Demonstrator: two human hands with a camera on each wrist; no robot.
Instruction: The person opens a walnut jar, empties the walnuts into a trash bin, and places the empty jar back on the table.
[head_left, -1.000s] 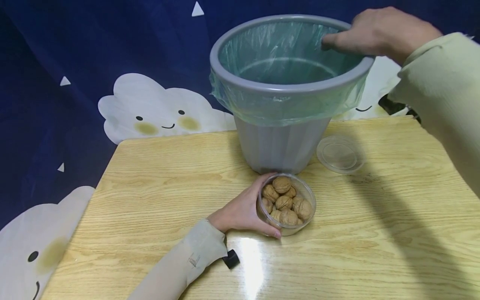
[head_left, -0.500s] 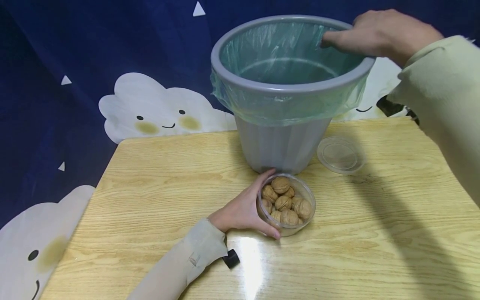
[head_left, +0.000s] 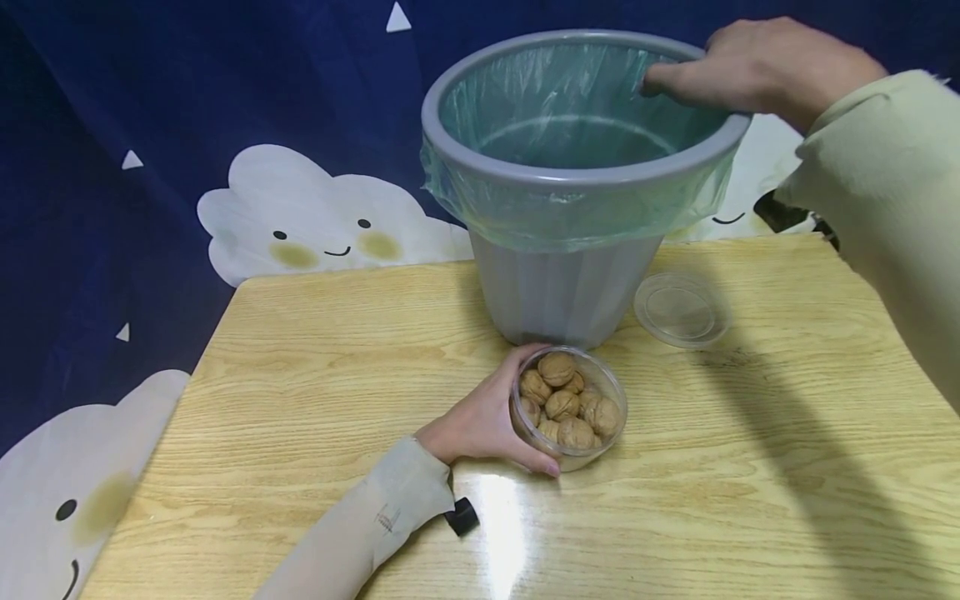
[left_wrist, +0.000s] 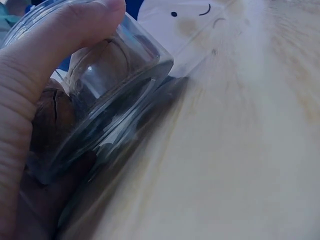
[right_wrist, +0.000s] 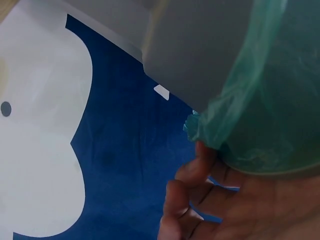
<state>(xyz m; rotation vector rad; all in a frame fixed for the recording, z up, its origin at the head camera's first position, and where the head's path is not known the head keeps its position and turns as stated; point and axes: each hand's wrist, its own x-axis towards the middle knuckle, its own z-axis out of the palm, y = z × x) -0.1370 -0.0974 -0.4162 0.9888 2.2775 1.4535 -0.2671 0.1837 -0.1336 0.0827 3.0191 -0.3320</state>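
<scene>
My left hand holds a clear round plastic tub from its left side, thumb at the front and fingers behind. Several whole walnuts lie in the open tub. The left wrist view shows the thumb across the tub wall; whether the base fully touches the table I cannot tell. At the back stands a grey trash bin lined with a green plastic bag. My right hand grips its right rim, thumb inside, with curled fingers outside under the rim in the right wrist view.
A clear round lid lies right of the bin on the wooden table. A small black object shows by the left sleeve. Behind the table hangs a dark blue curtain with white clouds.
The tub and left hand have shifted very slightly left, and the walnuts with them. The bin and the right hand have barely moved.
</scene>
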